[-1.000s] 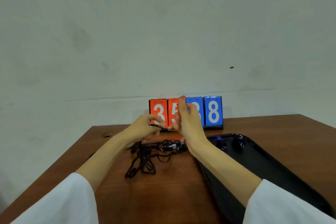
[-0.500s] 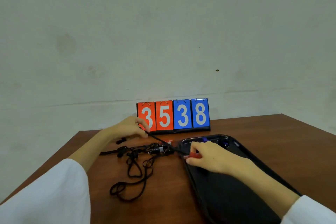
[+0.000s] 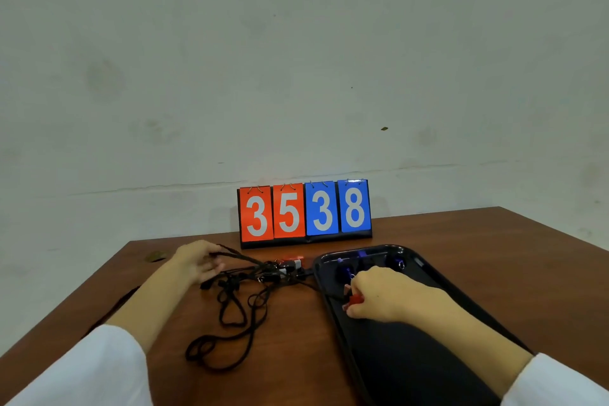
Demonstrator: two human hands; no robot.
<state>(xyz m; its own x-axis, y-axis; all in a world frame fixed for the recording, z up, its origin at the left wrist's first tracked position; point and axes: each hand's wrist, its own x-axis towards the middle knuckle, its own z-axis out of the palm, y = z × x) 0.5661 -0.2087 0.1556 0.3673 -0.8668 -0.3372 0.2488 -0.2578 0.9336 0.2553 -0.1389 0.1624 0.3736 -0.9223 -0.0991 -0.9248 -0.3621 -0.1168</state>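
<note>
Scoreboard [image 3: 304, 211] reads 3538; left hand [image 3: 197, 261] holds black cords [image 3: 230, 283]; right hand [image 3: 379, 298] pinches red piece [image 3: 356, 300].

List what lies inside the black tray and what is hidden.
At the far end of the black tray sit blue pieces; the right hand pinches a red piece inside it. Hand and forearm cover part of its floor, hiding anything beneath.

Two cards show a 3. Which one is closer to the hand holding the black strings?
The red 3 at the row's left end, nearest the left hand that holds the black strings; the other 3 is blue, third along.
</note>
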